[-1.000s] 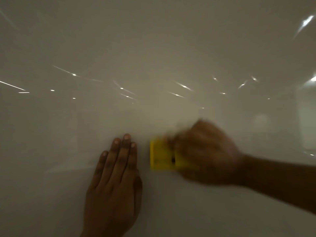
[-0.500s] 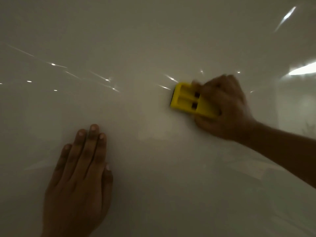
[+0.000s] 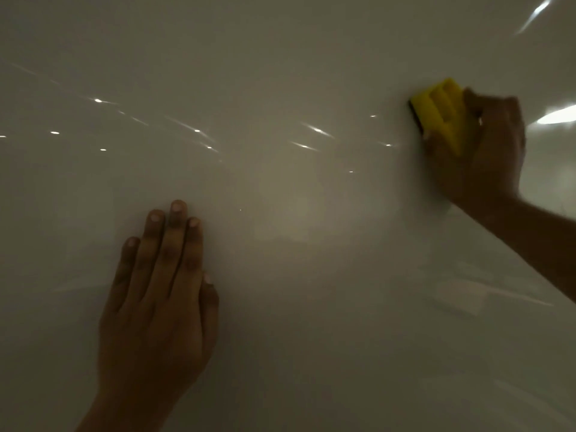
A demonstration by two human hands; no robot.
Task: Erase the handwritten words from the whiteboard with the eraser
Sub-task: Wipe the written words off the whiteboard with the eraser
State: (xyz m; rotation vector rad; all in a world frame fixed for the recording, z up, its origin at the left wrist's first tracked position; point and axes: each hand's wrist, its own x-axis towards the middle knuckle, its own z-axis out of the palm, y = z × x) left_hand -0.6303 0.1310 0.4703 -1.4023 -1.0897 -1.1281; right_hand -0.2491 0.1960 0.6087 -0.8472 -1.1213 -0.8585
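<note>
A glossy whiteboard (image 3: 296, 291) fills the whole view in dim light. I see no handwriting on it, only reflections. My right hand (image 3: 486, 151) at the upper right grips a yellow eraser (image 3: 439, 110) and presses its dark underside against the board. My left hand (image 3: 159, 294) lies flat on the board at the lower left, fingers straight and close together, holding nothing.
Bright streaks and dots of reflected ceiling lights (image 3: 318, 130) cross the board's upper half. A larger light reflection (image 3: 558, 118) glows at the right edge. No board edge or frame is in view.
My right hand has carried the eraser from beside my left hand up and to the right across the board. My left hand stays flat on the board.
</note>
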